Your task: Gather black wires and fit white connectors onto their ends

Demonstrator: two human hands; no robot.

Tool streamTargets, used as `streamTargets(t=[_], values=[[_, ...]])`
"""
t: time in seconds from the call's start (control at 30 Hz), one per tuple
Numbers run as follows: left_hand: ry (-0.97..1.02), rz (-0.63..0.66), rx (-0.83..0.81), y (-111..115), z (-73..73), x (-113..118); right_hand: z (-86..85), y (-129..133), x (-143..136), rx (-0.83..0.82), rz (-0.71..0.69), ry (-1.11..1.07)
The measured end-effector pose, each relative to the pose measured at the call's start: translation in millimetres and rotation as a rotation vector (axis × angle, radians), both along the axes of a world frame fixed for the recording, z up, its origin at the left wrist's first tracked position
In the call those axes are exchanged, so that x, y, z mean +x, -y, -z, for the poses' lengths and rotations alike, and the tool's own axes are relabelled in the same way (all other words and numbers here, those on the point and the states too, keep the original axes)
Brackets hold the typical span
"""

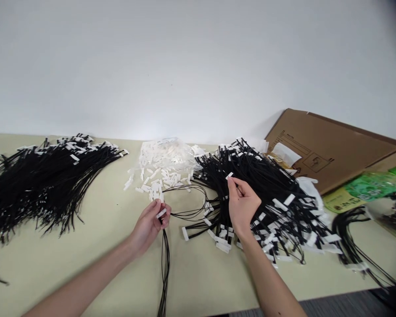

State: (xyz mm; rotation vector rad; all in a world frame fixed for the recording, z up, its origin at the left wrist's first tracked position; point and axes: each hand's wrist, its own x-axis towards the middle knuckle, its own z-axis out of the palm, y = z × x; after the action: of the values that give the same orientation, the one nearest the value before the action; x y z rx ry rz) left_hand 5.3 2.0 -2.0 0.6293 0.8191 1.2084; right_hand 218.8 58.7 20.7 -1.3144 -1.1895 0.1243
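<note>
**Snag risk between two pinched cord ends**

I start with the table (95, 246), which carries far more loose cord than I like. The big pile on the left (42, 185) lies well apart from my hands, so I judge it harmless. The tangled pile on the right (270, 198) is the real hazard: my right hand (242, 204) hovers directly over it, and any pull from there could drag neighbouring cords up with the one I want.

The heap of white clips (161, 169) sits between the piles, just beyond my left hand (150, 224). A careless sweep could scatter clips into the black cords, where they would be slow to pick out.

The few black cords (165, 259) run from my left hand down to the near table edge, and a loop (188, 200) arcs across toward the right pile. If the hands draw apart quickly, that loop could catch on the pile.

My hands are apart. The left pinches a white clip (161, 213) at the cord ends; the right pinches another white tag (229, 175) between thumb and fingertips. Either could slip, being small.
</note>
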Motion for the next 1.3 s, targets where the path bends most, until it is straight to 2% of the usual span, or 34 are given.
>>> streamTargets(t=[0.43, 0.93, 1.3], values=[[-0.088, -0.051, -0.019, -4.1, 0.1, -3.9, -2.8, 4.2, -5.5, 0.007, -0.031, -0.069], [0.09, -0.044, -0.167, -6.0, 1.8, -7.2, 0.1, 0.5, -4.0, 0.011, -0.009, -0.067], [0.089, -0.01, -0.184, -5.7, -0.8, -6.7, 1.0, -1.3, -1.6, 0.009, -0.001, -0.085]])
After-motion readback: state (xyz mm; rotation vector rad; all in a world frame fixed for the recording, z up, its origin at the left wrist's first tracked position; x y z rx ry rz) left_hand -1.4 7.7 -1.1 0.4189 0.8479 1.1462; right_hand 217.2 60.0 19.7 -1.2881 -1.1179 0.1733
